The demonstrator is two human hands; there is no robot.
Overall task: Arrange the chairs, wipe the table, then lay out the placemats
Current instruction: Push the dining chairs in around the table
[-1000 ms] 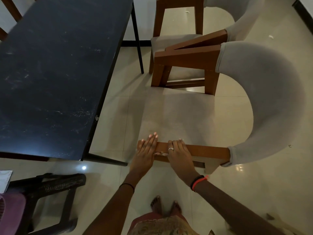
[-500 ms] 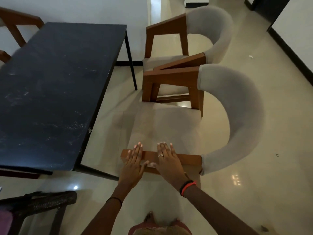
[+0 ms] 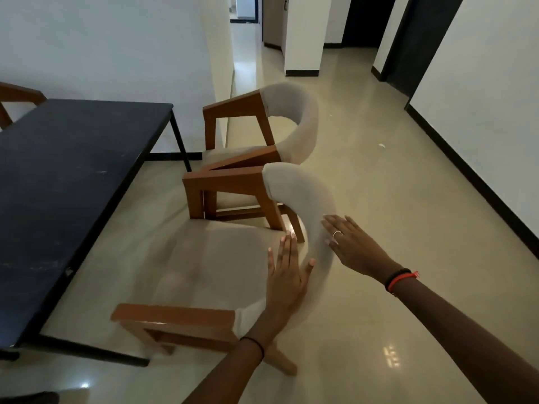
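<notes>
The near chair (image 3: 204,266) has a wooden frame, a beige seat and a curved beige backrest, and it faces the black table (image 3: 67,182) on its right side. My left hand (image 3: 287,275) lies flat with fingers spread against the inner side of the backrest. My right hand (image 3: 353,246) rests open on the backrest's outer side. Neither hand is closed around it. A second matching chair (image 3: 262,126) stands just beyond, touching or nearly touching the near one. No cloth or placemats are in view.
A third chair's wooden frame (image 3: 17,97) shows past the table's far left. A white wall stands behind the table, and a corridor (image 3: 291,59) opens ahead. Open tiled floor lies to the right, bounded by a wall with a black skirting (image 3: 478,182).
Both hands left the near wooden armrest and moved to the curved backrest. My view lifted and swung right, showing the corridor; the near chair looks blurred and turned relative to before.
</notes>
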